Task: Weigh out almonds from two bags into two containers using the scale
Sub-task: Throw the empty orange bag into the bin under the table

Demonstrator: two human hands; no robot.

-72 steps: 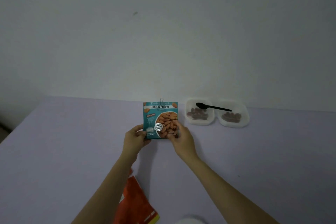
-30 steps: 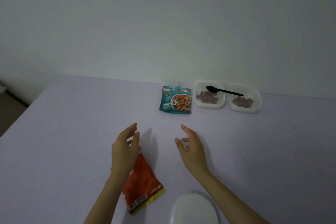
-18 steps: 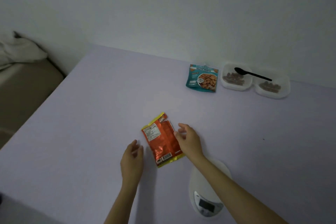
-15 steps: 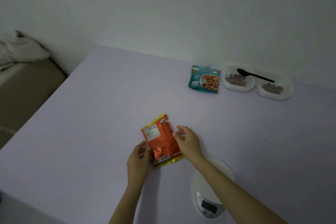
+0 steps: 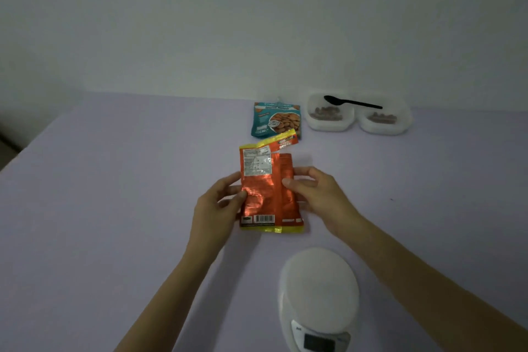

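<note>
An orange foil almond bag is held upright above the table, back side toward me, its torn top strip folded over. My left hand pinches its left edge and my right hand grips its right edge. A teal almond bag with a clip at its top lies flat at the back. Right of it stand two white containers, the left one and the right one, each with some almonds. A black spoon lies across them. The white scale sits near me.
The lilac table runs to a plain wall at the back. Its left edge shows at the far left, with a dark gap beyond it.
Both hands let go of the teal bag, which now lies at the back. They came back to the orange bag, took it by its edges and lifted it upright.
</note>
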